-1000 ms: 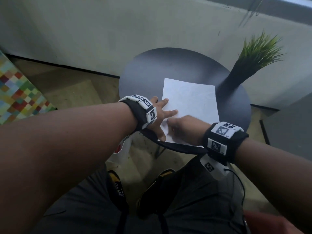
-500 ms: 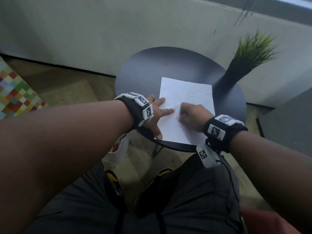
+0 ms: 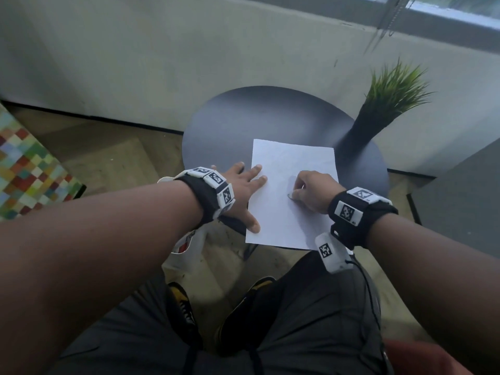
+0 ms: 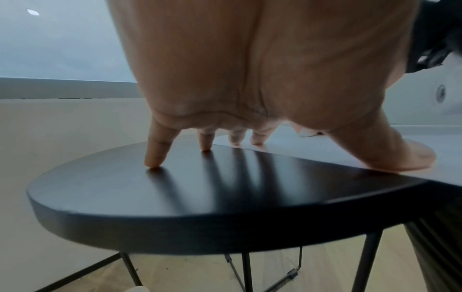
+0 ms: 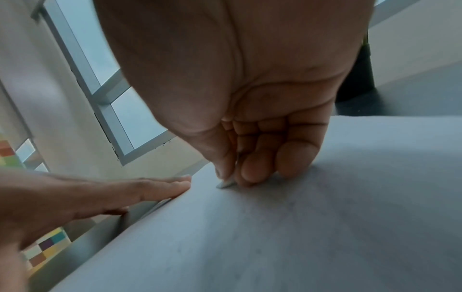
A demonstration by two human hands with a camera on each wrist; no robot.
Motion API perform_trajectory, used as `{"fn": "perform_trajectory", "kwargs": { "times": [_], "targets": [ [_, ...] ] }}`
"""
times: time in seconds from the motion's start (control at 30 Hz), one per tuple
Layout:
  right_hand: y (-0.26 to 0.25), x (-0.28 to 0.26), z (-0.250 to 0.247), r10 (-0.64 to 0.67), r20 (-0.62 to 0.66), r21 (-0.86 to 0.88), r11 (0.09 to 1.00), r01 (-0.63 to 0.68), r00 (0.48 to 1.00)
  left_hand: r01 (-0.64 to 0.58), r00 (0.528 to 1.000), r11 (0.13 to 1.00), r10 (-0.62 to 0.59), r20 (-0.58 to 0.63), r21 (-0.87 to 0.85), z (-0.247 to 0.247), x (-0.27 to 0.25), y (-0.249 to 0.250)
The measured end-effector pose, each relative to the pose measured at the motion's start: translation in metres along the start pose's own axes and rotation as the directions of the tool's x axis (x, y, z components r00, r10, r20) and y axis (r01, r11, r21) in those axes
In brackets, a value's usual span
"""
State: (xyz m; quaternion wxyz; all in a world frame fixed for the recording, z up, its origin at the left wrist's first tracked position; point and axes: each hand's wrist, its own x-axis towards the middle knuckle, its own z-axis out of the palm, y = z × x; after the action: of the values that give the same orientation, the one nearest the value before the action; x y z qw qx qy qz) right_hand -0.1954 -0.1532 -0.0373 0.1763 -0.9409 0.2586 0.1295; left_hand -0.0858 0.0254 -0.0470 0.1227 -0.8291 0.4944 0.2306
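A white sheet of paper [image 3: 284,163] lies on a round black table [image 3: 230,125]. My left hand [image 3: 243,185] rests flat with its fingers spread. The thumb and two fingertips press the paper's left edge, and the other fingertips [image 4: 152,162] touch bare tabletop [image 4: 175,197]. My right hand [image 3: 311,189] is curled over the middle of the sheet [image 5: 300,227]. Its thumb and fingers [image 5: 250,168] pinch a small pale object [image 5: 226,184] whose tip touches the paper. What the object is cannot be told. Its grey tip [image 3: 289,196] barely shows in the head view.
A black vase with green grass-like leaves [image 3: 378,117] stands at the table's far right, close to the paper's corner. A wall with a window runs behind. A multicoloured checked surface [image 3: 24,169] sits left on the floor. A white bag [image 3: 186,244] lies under the table's near edge.
My right hand has slid from the paper's near edge up toward its middle. The left hand has stayed on the paper's left edge.
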Motion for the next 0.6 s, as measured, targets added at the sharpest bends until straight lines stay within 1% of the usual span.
{"fn": "perform_trajectory", "kwargs": {
  "times": [0.07, 0.1, 0.13, 0.17, 0.2, 0.23, 0.27, 0.3, 0.33, 0.37, 0.4, 0.43, 0.47, 0.5, 0.53, 0.57, 0.6],
  "targets": [
    [-0.005, 0.002, 0.003, 0.029, -0.071, 0.036, 0.999, -0.027, 0.997, -0.018, 1.000, 1.000, 0.018, 0.016, -0.014, 0.002, 0.000, 0.001],
    [-0.010, 0.001, 0.006, 0.025, -0.099, 0.047, 0.999, -0.020, 0.995, -0.023, 0.999, 1.000, 0.024, 0.021, -0.015, 0.002, -0.001, 0.001],
    [-0.017, -0.002, 0.012, -0.005, -0.110, 0.043, 0.999, 0.010, 0.994, -0.027, 0.999, 1.000, 0.027, 0.023, -0.015, 0.001, -0.002, 0.002],
    [-0.026, -0.006, 0.020, -0.073, -0.097, 0.027, 0.997, 0.076, 0.993, -0.030, 0.999, 0.999, 0.030, 0.021, -0.016, 0.001, -0.003, 0.003],
    [-0.035, -0.010, 0.028, -0.174, -0.055, -0.006, 0.985, 0.174, 0.983, -0.031, 0.999, 0.999, 0.032, 0.019, -0.017, 0.000, -0.003, 0.003],
    [-0.044, -0.017, 0.034, -0.284, 0.019, -0.049, 0.957, 0.285, 0.959, -0.033, 0.999, 0.999, 0.033, 0.020, -0.018, 0.001, -0.002, 0.002],
    [-0.048, -0.023, 0.036, -0.358, 0.104, -0.088, 0.926, 0.367, 0.928, -0.034, 0.999, 0.999, 0.034, 0.024, -0.020, 0.001, -0.002, 0.002],
    [-0.048, -0.023, 0.033, -0.376, 0.150, -0.103, 0.914, 0.392, 0.914, -0.038, 0.999, 0.999, 0.038, 0.026, -0.022, 0.001, -0.001, 0.002],
    [-0.044, -0.018, 0.027, -0.344, 0.139, -0.098, 0.928, 0.359, 0.929, -0.042, 0.999, 0.999, 0.043, 0.027, -0.020, 0.001, -0.002, 0.001],
    [-0.036, -0.009, 0.019, -0.270, 0.082, -0.077, 0.958, 0.276, 0.959, -0.047, 0.998, 0.999, 0.047, 0.029, -0.014, 0.001, -0.002, 0.002],
    [-0.027, 0.001, 0.012, -0.160, 0.000, -0.057, 0.985, 0.160, 0.987, -0.047, 0.998, 0.999, 0.048, 0.032, -0.007, 0.000, -0.002, 0.002],
    [-0.020, 0.008, 0.007, -0.064, -0.076, -0.044, 0.997, 0.061, 0.995, -0.045, 0.998, 0.999, 0.046, 0.035, -0.003, 0.000, -0.003, 0.002],
    [-0.018, 0.009, 0.008, -0.018, -0.110, -0.045, 0.999, 0.013, 0.994, -0.044, 0.998, 0.999, 0.044, 0.038, -0.002, 0.000, -0.003, 0.002],
    [-0.022, 0.006, 0.012, -0.054, -0.106, -0.068, 0.997, 0.047, 0.993, -0.045, 0.998, 0.999, 0.045, 0.039, -0.004, 0.000, -0.003, 0.002],
    [-0.031, 0.001, 0.019, -0.145, -0.060, -0.092, 0.986, 0.139, 0.988, -0.047, 0.998, 0.999, 0.047, 0.038, -0.009, 0.001, -0.002, 0.001],
    [-0.040, -0.008, 0.026, -0.242, 0.024, -0.096, 0.965, 0.243, 0.970, -0.049, 0.998, 0.999, 0.050, 0.037, -0.018, 0.001, -0.002, 0.000],
    [-0.045, -0.014, 0.031, -0.324, 0.104, -0.080, 0.940, 0.333, 0.940, -0.052, 0.998, 0.998, 0.053, 0.037, -0.025, 0.001, -0.001, 0.000]
  ]
}}
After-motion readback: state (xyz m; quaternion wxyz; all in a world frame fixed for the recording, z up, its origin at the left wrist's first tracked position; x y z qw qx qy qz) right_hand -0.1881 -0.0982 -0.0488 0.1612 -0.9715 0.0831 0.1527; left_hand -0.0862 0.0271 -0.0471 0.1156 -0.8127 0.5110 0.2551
